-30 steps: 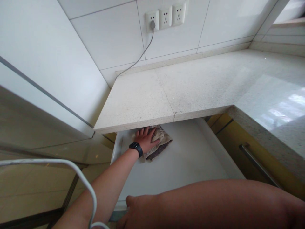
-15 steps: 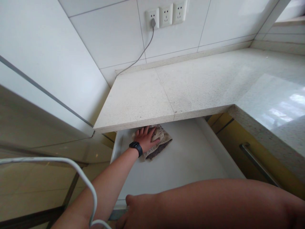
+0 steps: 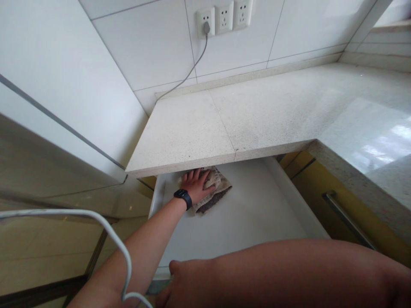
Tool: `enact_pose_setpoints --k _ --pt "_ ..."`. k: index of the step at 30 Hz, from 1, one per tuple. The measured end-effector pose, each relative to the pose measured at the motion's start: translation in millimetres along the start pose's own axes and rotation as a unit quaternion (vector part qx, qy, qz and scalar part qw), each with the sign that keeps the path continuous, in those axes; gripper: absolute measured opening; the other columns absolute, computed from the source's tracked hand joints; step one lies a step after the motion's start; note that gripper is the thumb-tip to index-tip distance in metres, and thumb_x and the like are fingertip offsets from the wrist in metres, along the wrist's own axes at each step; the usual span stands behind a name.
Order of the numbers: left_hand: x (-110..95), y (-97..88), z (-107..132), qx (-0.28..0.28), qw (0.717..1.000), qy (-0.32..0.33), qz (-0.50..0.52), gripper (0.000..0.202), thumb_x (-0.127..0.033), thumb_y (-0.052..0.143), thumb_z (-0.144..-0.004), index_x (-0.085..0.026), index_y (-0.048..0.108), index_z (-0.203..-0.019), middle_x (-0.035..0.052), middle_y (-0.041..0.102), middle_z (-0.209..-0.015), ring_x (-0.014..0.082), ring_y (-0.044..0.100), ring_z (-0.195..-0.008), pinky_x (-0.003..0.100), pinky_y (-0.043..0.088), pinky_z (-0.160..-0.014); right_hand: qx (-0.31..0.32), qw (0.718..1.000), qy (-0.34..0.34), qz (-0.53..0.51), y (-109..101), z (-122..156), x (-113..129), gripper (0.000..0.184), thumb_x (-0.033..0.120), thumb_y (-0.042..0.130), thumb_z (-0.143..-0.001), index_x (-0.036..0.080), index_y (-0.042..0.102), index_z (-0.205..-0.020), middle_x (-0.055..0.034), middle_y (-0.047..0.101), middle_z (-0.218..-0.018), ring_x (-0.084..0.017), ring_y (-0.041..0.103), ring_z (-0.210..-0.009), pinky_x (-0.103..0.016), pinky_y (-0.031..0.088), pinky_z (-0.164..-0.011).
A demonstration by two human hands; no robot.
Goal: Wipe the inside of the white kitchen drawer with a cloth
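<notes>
A pulled-out white drawer (image 3: pixel 250 214) sits below the countertop. Inside it, towards the back left, my left hand (image 3: pixel 195 186) lies flat with spread fingers on a crumpled brown and beige rag (image 3: pixel 212 194). A black watch (image 3: pixel 183 196) is on that wrist. My right hand (image 3: pixel 183 282) is at the drawer's front edge, with one fingertip over the rim. Its other fingers bend down outside the front and are partly cut off by the lower frame edge. It appears to grip the drawer front.
A speckled stone countertop (image 3: pixel 189 132) overhangs the drawer's back. Wall sockets (image 3: pixel 224 19) hold one plugged-in grey cord (image 3: pixel 192 70). A white cable (image 3: pixel 109 229) loops across the lower left. Tall white cabinet panels (image 3: pixel 64 77) stand left; a metal handle (image 3: pixel 346 218) is at right.
The view has shifted very slightly. Both hands and the rag stay in the same places.
</notes>
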State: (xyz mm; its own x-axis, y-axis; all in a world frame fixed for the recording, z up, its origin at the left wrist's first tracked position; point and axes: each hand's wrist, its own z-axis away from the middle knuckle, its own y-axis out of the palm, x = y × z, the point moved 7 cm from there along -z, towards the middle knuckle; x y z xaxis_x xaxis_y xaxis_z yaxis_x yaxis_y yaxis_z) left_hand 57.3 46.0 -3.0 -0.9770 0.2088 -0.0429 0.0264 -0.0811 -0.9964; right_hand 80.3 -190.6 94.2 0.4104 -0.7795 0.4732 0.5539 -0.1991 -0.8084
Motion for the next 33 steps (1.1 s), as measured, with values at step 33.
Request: enact_pose_setpoints --k 33 --pt "0 0.0 0 0.005 1.000 -0.004 0.005 0.083 -0.084 0.041 -0.094 -0.042 0.034 -0.165 0.0059 0.033 -0.171 0.0391 0.041 -0.145 0.055 0.035 -0.113 -0.019 1.000 -0.006 0.022 -14 9 6 0.048 0.027 0.045 -0.104 0.018 0.055 -0.151 -0.0087 0.040 -0.162 -0.019 0.050 -0.138 -0.043 0.041 -0.066"
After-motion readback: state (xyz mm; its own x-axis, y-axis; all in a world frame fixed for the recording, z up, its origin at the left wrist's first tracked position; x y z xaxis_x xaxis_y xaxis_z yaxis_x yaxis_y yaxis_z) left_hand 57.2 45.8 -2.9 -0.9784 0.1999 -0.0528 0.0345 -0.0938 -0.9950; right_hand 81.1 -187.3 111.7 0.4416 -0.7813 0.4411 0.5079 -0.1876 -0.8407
